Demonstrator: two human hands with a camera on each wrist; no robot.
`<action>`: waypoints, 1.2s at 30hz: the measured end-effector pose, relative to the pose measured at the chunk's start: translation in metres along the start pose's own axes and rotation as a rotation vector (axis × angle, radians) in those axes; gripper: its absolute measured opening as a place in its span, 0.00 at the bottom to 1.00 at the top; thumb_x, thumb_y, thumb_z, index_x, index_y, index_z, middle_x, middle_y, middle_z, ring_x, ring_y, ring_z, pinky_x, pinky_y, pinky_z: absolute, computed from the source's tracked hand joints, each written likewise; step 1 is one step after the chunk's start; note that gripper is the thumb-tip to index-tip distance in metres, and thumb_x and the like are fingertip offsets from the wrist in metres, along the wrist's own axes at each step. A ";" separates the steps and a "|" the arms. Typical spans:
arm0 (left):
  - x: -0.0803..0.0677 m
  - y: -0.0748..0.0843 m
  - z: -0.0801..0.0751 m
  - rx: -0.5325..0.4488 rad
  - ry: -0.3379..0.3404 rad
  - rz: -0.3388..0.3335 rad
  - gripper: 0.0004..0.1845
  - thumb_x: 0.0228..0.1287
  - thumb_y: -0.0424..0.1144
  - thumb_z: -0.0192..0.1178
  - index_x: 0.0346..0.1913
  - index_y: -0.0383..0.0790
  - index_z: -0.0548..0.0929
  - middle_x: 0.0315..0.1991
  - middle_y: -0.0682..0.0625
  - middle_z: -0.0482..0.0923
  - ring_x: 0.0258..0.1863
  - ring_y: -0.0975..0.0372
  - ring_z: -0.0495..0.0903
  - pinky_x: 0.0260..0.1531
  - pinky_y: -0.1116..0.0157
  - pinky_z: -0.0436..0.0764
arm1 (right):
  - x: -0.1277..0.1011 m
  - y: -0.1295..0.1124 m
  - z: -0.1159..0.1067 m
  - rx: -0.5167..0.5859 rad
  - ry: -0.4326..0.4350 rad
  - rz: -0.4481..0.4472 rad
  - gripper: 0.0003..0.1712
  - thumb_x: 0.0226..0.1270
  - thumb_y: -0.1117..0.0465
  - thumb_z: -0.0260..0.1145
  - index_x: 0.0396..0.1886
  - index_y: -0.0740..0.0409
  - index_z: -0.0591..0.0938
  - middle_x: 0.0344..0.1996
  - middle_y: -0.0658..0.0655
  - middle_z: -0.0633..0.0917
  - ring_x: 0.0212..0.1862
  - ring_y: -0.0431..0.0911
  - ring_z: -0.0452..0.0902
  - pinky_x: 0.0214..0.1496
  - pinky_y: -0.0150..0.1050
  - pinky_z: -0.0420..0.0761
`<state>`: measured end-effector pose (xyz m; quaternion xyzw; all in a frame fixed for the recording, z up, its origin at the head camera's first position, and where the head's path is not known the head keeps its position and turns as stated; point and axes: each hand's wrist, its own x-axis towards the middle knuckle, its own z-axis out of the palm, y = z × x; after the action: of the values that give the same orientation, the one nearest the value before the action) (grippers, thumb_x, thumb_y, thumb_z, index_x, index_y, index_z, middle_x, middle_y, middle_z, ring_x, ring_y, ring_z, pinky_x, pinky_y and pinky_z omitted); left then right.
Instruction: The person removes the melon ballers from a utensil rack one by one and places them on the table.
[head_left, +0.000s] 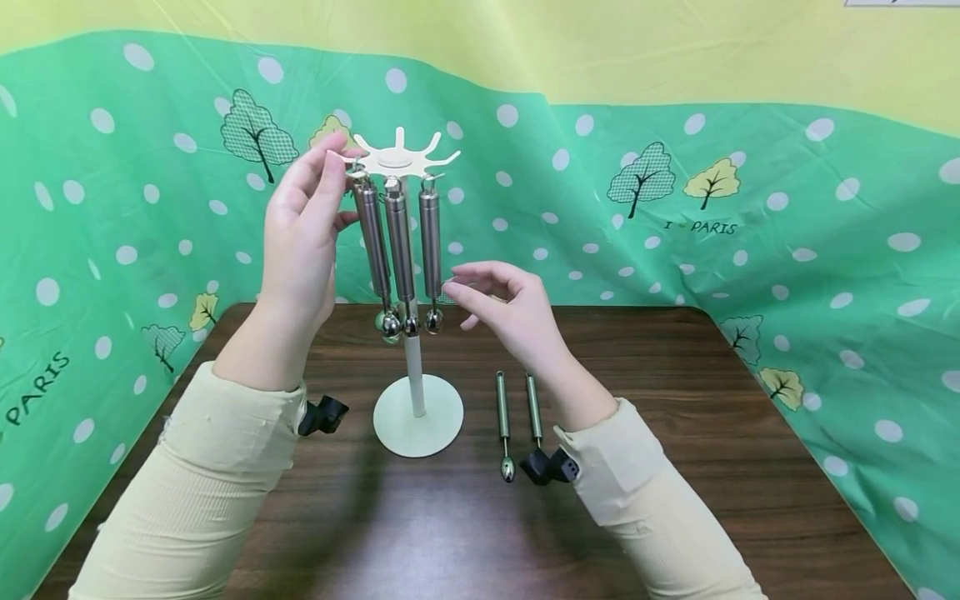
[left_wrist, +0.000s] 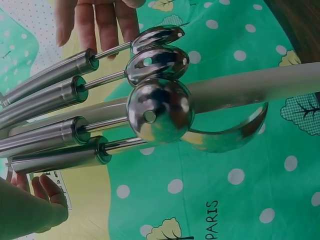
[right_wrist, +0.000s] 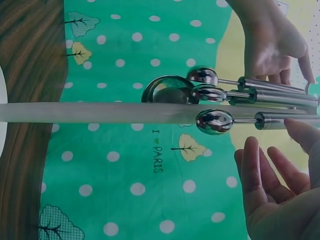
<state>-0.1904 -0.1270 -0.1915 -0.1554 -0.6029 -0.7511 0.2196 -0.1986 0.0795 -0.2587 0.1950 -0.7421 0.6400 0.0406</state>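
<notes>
A white utensil stand (head_left: 417, 414) rises at the table's centre, its star-shaped hook top (head_left: 397, 158) carrying several steel utensils (head_left: 400, 242) that hang handle-up. My left hand (head_left: 303, 225) is raised, thumb and forefinger pinching at the leftmost utensil's (head_left: 372, 237) ring on the left hook arm. My right hand (head_left: 498, 304) hovers by the utensils' lower ends, fingers loosely curled and holding nothing. Two more utensils (head_left: 502, 417) lie on the table right of the base. The left wrist view shows the ball and scoop heads (left_wrist: 160, 110) against the pole (left_wrist: 250, 85). In the right wrist view, heads (right_wrist: 214, 121) and pole (right_wrist: 100, 112) fill the middle.
The brown table (head_left: 675, 467) is walled at the back and both sides by a green polka-dot cloth (head_left: 750, 250). Black wrist cameras (head_left: 551, 465) sit on both cream sleeves. Bare wood lies at the front and right of the stand.
</notes>
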 end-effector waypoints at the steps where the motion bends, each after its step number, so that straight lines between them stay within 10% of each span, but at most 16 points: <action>1: 0.000 -0.001 0.000 0.003 -0.004 0.008 0.23 0.77 0.42 0.50 0.69 0.36 0.69 0.58 0.52 0.74 0.61 0.64 0.68 0.48 0.65 0.68 | 0.001 0.000 0.001 -0.002 -0.003 0.000 0.17 0.64 0.58 0.70 0.50 0.58 0.85 0.46 0.58 0.88 0.29 0.54 0.85 0.40 0.45 0.86; 36: 0.001 0.001 -0.001 0.020 0.016 -0.008 0.18 0.74 0.42 0.56 0.60 0.37 0.75 0.52 0.53 0.78 0.53 0.64 0.72 0.48 0.66 0.69 | 0.004 -0.011 0.016 -0.018 0.042 -0.087 0.15 0.60 0.62 0.72 0.46 0.61 0.85 0.35 0.56 0.86 0.28 0.44 0.79 0.27 0.44 0.84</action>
<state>-0.1906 -0.1288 -0.1900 -0.1444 -0.6093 -0.7471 0.2230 -0.1958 0.0614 -0.2500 0.2133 -0.7377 0.6348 0.0858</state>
